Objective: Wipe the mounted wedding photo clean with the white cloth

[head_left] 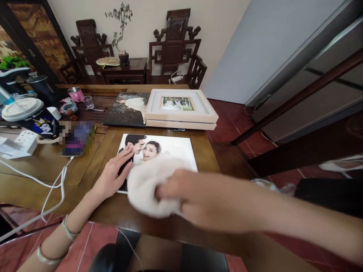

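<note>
A photo panel [178,149] showing two people lies flat on the wooden table in front of me. On its left side rests my left hand [116,170], fingers stretched out and holding nothing. My right hand [184,198], blurred by motion, is closed on a fluffy white cloth [144,185]. The cloth covers the panel's lower middle and hangs over its near edge. Part of the picture is hidden beneath the cloth and my hands.
Behind the panel are stacked light wood picture frames [181,118] and a dark photo panel [121,113]. To the left stand a dark mug [42,122], a pink cup [76,95], a small glass [88,102], a power strip [27,141] and white cables [62,181]. Carved chairs [176,45] are beyond.
</note>
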`<action>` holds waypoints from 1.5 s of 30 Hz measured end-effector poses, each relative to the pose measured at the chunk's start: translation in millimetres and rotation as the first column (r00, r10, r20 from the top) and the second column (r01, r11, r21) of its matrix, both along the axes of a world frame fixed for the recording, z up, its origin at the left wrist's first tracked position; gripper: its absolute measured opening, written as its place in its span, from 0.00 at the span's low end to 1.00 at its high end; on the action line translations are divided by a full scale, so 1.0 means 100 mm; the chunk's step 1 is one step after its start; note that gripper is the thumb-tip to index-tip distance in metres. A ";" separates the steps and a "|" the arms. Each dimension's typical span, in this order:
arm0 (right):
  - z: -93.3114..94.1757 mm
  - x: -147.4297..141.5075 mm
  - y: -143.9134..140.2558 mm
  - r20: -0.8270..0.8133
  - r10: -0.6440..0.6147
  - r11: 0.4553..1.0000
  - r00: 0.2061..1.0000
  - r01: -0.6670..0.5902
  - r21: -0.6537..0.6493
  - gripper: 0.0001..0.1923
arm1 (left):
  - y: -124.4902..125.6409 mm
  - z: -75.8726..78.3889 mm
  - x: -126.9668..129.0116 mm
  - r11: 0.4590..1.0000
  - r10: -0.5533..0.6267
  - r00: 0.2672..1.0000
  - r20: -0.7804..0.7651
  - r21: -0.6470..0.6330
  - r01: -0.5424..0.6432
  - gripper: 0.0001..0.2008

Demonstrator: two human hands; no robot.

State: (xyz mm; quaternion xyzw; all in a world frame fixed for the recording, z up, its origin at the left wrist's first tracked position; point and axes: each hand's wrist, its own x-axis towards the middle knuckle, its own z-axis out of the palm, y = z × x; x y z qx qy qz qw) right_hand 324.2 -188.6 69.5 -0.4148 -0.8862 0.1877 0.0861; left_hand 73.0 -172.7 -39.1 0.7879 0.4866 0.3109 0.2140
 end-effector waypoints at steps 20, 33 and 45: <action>-0.68 -0.70 0.96 0.249 0.335 0.877 0.909 -0.397 0.269 0.29 | 0.03 -0.03 0.02 0.995 0.055 0.996 -0.075 0.082 -0.049 0.14; -0.38 0.50 0.66 0.441 0.004 1.000 0.897 0.001 -0.010 0.28 | 0.03 -0.04 0.01 0.997 0.041 0.998 -0.049 0.063 -0.037 0.20; -0.63 0.48 0.36 0.274 0.072 0.984 0.959 -0.113 0.140 0.28 | 0.03 -0.02 0.08 0.994 0.075 0.997 -0.020 0.084 -0.073 0.19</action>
